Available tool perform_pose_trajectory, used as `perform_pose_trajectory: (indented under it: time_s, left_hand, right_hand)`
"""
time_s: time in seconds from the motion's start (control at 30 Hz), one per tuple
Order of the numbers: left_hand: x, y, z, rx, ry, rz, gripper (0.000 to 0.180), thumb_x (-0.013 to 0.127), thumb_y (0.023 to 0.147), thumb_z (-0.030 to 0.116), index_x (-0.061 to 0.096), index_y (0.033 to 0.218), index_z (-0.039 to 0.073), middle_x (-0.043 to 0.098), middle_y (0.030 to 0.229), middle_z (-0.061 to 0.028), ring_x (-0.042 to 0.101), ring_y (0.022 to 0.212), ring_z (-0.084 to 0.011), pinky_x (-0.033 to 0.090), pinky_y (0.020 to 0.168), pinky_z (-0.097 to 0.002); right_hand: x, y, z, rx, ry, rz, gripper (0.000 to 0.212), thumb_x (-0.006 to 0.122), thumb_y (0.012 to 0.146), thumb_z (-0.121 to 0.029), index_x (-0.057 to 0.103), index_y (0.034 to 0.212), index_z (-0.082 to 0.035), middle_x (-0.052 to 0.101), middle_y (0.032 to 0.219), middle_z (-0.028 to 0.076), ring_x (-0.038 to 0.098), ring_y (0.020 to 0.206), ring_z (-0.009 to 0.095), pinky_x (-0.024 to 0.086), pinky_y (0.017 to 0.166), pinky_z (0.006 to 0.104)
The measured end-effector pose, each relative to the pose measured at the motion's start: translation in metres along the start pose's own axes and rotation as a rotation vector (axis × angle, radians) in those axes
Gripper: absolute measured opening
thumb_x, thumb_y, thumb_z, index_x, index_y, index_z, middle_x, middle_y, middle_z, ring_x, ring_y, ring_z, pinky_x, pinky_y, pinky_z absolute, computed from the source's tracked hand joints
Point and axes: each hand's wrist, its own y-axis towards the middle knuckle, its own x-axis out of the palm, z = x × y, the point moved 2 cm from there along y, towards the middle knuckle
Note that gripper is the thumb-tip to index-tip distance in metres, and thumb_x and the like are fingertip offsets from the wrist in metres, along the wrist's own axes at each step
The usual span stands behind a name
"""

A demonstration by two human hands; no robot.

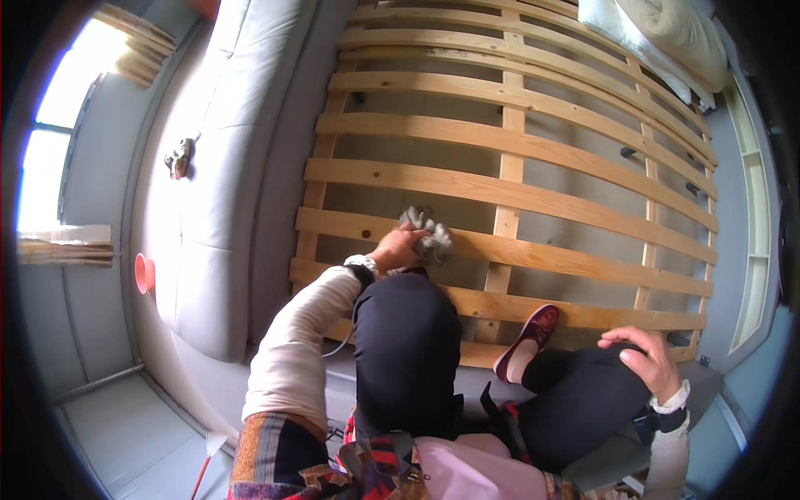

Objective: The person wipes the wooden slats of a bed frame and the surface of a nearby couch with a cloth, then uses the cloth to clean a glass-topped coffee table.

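My left hand [395, 250] is closed around a crumpled grey cloth [434, 242], pressed onto a pale wooden slat [575, 251] of a bed base, just beyond my left knee [408, 321]. My right hand [655, 365] lies on my bent right knee, fingers stretched out and holding nothing. Under the slats, a grey floor shows through the gaps. My foot in a dark red shoe [533, 335] rests across the near slats, to the right of the cloth.
Along the left runs a grey padded headboard [229, 167]. Behind it are a small dark bundle [179, 158] and an orange-red cup [144, 273]. Folded pale bedding [675, 37] sits at the far right, near a white shelved unit [754, 208]. A red-handled brush [202, 471] stands lower left.
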Motion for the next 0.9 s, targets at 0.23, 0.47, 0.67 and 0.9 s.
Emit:
perform_pose_trajectory:
  time_s: [0.23, 0.47, 0.67, 0.9]
  left_hand:
    - [-0.065, -0.018, -0.081, -0.391, 0.262, 0.201, 0.041, 0.068, 0.085, 0.008, 0.066, 0.126, 0.014, 0.067, 0.124, -0.0187, 0.068, 0.113, -0.0362, 0.056, 0.096, -0.0457]
    - [-0.094, -0.068, -0.178, -0.485, 0.154, 0.395, 0.044, 0.077, 0.083, 0.025, 0.069, 0.122, 0.007, 0.073, 0.114, -0.0221, 0.068, 0.109, -0.0429, 0.056, 0.090, -0.0496]
    - [-0.055, -0.035, -0.120, -0.463, 0.228, 0.331, 0.059, 0.083, 0.077, 0.029, 0.064, 0.131, 0.012, 0.070, 0.118, -0.0212, 0.067, 0.111, -0.0416, 0.055, 0.093, -0.0501]
    - [-0.001, 0.016, -0.035, -0.175, -0.036, 0.097, 0.056, 0.086, 0.077, 0.036, 0.069, 0.124, 0.011, 0.070, 0.120, -0.0194, 0.068, 0.108, -0.0403, 0.056, 0.092, -0.0465]
  right_hand:
    - [-0.007, -0.006, 0.012, -0.013, -0.012, 0.010, 0.041, 0.060, 0.088, -0.023, 0.069, 0.117, 0.004, 0.076, 0.108, 0.015, 0.071, 0.106, 0.026, 0.052, 0.097, 0.0363]
    - [-0.012, -0.008, 0.016, -0.052, 0.031, -0.002, 0.038, 0.060, 0.090, -0.022, 0.068, 0.117, 0.003, 0.075, 0.109, 0.015, 0.071, 0.104, 0.026, 0.052, 0.097, 0.0358]
    - [-0.012, -0.005, 0.012, -0.064, 0.007, -0.045, 0.037, 0.059, 0.091, -0.023, 0.068, 0.116, 0.003, 0.075, 0.109, 0.015, 0.071, 0.104, 0.027, 0.053, 0.096, 0.0360]
    - [-0.010, -0.010, 0.010, -0.057, 0.005, -0.004, 0.036, 0.059, 0.092, -0.022, 0.068, 0.117, 0.002, 0.076, 0.108, 0.013, 0.071, 0.104, 0.025, 0.053, 0.095, 0.0350]
